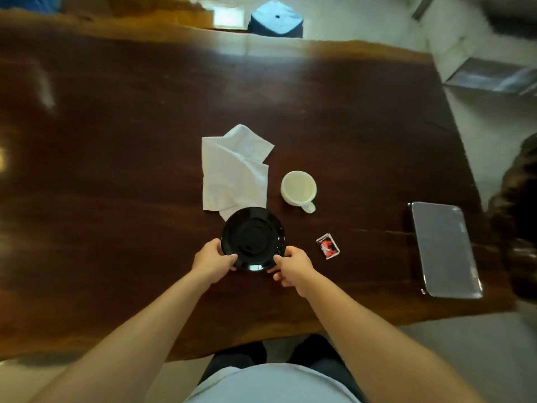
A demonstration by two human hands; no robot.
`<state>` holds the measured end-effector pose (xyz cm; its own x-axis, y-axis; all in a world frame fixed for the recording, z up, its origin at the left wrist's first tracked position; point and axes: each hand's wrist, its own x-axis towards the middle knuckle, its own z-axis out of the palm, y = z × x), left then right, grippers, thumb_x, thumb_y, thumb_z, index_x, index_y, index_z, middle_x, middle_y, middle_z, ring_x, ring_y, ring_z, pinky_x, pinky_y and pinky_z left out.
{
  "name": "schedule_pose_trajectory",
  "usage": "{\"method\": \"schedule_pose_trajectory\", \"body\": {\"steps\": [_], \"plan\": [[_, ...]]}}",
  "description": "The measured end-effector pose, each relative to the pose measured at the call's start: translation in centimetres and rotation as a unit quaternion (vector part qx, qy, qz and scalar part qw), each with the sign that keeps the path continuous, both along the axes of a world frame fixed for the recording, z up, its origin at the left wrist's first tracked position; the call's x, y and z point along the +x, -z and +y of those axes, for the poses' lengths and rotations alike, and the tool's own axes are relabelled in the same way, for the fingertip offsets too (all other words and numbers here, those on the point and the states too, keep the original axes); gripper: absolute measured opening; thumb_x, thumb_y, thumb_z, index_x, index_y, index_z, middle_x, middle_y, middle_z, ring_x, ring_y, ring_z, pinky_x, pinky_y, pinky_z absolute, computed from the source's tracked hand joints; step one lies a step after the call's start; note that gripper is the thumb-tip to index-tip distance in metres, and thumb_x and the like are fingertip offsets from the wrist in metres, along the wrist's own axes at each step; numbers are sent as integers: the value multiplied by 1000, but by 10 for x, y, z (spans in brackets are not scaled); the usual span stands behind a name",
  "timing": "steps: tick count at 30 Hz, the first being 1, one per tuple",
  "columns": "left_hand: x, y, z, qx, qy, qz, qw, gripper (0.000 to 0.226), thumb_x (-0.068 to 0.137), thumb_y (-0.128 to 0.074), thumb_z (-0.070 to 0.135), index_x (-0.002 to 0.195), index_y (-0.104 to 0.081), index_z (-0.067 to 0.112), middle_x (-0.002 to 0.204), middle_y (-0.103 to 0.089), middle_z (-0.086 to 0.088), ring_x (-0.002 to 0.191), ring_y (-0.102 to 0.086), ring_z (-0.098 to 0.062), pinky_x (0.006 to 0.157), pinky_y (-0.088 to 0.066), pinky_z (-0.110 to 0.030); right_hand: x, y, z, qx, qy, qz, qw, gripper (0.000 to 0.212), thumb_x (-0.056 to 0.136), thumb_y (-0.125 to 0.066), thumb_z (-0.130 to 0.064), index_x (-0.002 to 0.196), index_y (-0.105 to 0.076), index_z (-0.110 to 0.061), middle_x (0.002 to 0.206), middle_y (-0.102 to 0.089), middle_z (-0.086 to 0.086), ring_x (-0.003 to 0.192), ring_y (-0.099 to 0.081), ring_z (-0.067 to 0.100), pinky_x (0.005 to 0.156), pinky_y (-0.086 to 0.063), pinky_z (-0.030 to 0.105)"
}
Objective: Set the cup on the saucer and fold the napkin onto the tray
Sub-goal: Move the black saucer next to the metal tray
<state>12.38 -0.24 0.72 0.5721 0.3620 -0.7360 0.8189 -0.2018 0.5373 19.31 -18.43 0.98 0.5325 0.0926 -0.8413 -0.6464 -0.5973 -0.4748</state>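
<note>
A black saucer point(252, 238) lies on the dark wooden table point(116, 141), its far rim overlapping a corner of the white napkin point(234, 170). My left hand point(211, 261) grips the saucer's near left rim and my right hand point(292, 266) grips its near right rim. A white cup point(298, 188) stands upright and empty to the right of the napkin, handle pointing toward me. A silver rectangular tray point(444, 250) rests near the table's right edge.
A small red, white and black packet point(327, 246) lies right of the saucer. A dark stool point(275, 20) stands beyond the far table edge. Someone's dark hair point(520, 216) shows at the right border.
</note>
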Motion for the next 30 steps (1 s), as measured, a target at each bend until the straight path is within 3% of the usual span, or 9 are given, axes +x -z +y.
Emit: {"method": "schedule_pose_trajectory", "body": {"steps": [4, 8, 11, 15, 18, 22, 25, 30], "plan": [[26, -4, -43, -40, 42, 26, 998, 9, 96, -65, 20, 99, -57, 17, 90, -76, -8, 58, -54, -13, 43, -40, -22, 5, -10, -54, 1, 50, -9, 999, 17, 104, -50, -18, 87, -49, -18, 86, -72, 11, 50, -52, 12, 46, -39, 25], [52, -2, -92, -64, 63, 65, 994, 10, 96, -66, 20, 100, -57, 16, 90, -77, -10, 53, -48, -12, 44, -37, -23, 12, -15, -110, 5, 98, 2, 995, 16, 104, -51, -17, 88, -52, -19, 85, -71, 9, 49, -49, 11, 47, -39, 24], [73, -1, -134, -70, 78, 81, 991, 12, 96, -67, 20, 101, -57, 17, 91, -77, -10, 52, -47, -11, 45, -38, -24, 23, -16, -154, 4, 120, 9, 993, 5, 104, -51, -17, 100, -55, -16, 91, -73, 12, 51, -46, 10, 51, -39, 25], [99, -1, -192, -72, 83, 98, 989, 12, 95, -67, 21, 103, -58, 18, 92, -77, -10, 55, -49, -12, 48, -40, -25, 45, -13, -214, 4, 131, 1, 991, 26, 104, -51, -16, 128, -51, -8, 97, -73, 17, 53, -41, 11, 50, -35, 24], [116, -1, -240, -73, 69, 102, 990, 10, 97, -65, 20, 99, -56, 22, 93, -76, -10, 56, -49, -11, 50, -41, -24, 64, -7, -260, 14, 132, 5, 991, 32, 104, -51, -16, 135, -48, -7, 88, -71, 11, 54, -41, 10, 52, -35, 25], [135, 10, -296, -61, 40, 99, 992, 15, 97, -64, 20, 110, -57, 16, 91, -76, -9, 55, -49, -12, 46, -40, -23, 94, 11, -312, 25, 141, 37, 989, 32, 104, -51, -17, 135, -48, -12, 90, -74, 12, 52, -44, 9, 49, -37, 24], [146, 15, -325, -53, 17, 94, 994, 15, 97, -65, 21, 102, -54, 11, 89, -76, -10, 54, -48, -13, 46, -40, -24, 113, 16, -336, 29, 156, 44, 986, 40, 104, -50, -15, 143, -43, -11, 85, -69, 10, 52, -44, 8, 49, -36, 23], [155, 24, -353, -39, -14, 97, 994, 18, 97, -65, 20, 91, -50, 13, 89, -75, -12, 54, -48, -13, 44, -38, -24, 128, 27, -356, 27, 170, 90, 981, 34, 104, -48, -13, 138, -48, -11, 93, -68, 12, 57, -47, 9, 57, -41, 25]]}}
